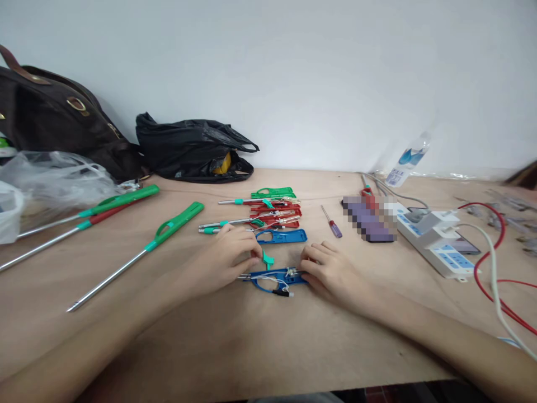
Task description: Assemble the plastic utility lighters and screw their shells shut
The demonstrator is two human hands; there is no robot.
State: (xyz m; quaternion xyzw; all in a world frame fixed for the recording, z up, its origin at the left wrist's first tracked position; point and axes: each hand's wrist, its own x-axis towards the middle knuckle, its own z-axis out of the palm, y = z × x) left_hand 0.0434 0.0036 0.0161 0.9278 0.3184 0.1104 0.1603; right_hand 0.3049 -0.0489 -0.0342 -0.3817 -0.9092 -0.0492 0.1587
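In front of me lies an opened blue lighter casing (274, 275), with thin wires and a black part with a pale tip (282, 293) hanging out along its near side. My right hand (331, 271) is closed on the casing's right end, its fingers curled over it. Over the left end, where a metal tube shows, is my left hand (237, 252), fingers curled; what they pinch, if anything, is hidden. A teal trigger (267, 260) lies beside the left fingertips. Just beyond sits a blue casing half (285, 236).
Several opened red and green lighters (274, 210) lie behind. Long-tube lighters (178, 224) rest at left, near bags (193, 148). At right are a screwdriver (333, 224), a phone (371, 221), a power strip (440, 252), red cable (489, 257) and a bottle (409, 159).
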